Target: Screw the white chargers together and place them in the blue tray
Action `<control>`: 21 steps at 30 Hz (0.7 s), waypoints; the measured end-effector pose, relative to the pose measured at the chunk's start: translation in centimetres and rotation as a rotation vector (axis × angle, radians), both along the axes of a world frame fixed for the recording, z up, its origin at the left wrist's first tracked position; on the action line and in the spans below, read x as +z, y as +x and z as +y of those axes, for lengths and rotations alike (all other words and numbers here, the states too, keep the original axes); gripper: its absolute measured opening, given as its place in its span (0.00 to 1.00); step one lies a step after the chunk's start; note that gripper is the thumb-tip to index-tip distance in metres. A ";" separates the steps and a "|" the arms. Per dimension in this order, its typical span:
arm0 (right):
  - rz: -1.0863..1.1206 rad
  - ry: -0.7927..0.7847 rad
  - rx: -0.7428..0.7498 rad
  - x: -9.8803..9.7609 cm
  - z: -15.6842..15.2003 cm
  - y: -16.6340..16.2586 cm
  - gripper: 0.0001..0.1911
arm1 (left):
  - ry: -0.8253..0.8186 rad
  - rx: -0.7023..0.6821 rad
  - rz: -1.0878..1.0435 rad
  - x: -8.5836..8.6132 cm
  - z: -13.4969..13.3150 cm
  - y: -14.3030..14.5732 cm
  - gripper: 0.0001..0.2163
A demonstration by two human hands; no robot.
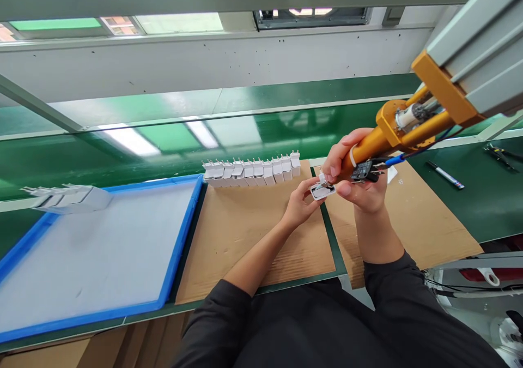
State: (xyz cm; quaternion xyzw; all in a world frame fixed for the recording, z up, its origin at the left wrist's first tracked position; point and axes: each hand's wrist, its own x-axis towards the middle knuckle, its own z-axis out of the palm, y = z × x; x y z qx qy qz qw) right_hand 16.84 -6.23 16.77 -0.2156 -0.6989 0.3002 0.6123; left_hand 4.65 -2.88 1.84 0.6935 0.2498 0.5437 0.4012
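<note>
My left hand is closed, its fingers pinching a white charger housing whose open side shows dark parts inside. My right hand is wrapped round the lower end of an orange cylindrical tool. The tool's tip comes down at the white housing; whether it touches is hidden by my fingers. A small black switch with wires sits on the tool beside my right thumb. Behind my left hand, several white plug chargers stand in a row with their pins up.
At left lies a blue-rimmed tray with more white chargers at its far left edge. Cardboard sheets cover the green bench. A marker and pliers lie at right. A grey beam carries the tool from above.
</note>
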 end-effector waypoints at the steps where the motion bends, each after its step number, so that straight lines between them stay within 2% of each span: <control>1: -0.004 -0.007 0.007 -0.1 0.1 0.0 0.31 | 0.022 0.008 -0.006 0.0 0.0 0.1 0.22; 6: 0.025 0.006 0.046 -0.1 0.2 0.0 0.30 | 0.122 0.044 -0.024 0.3 0.0 0.4 0.23; 13: -0.010 -0.025 0.016 -0.3 0.2 0.2 0.33 | 0.220 0.075 -0.007 1.2 0.1 0.6 0.21; 16: 0.003 -0.032 0.009 -0.3 0.1 0.1 0.33 | 0.215 0.086 -0.004 1.2 0.2 0.7 0.22; 21: 0.021 -0.016 -0.021 0.5 -0.1 -0.2 0.30 | 0.113 0.084 0.053 1.0 0.1 0.7 0.22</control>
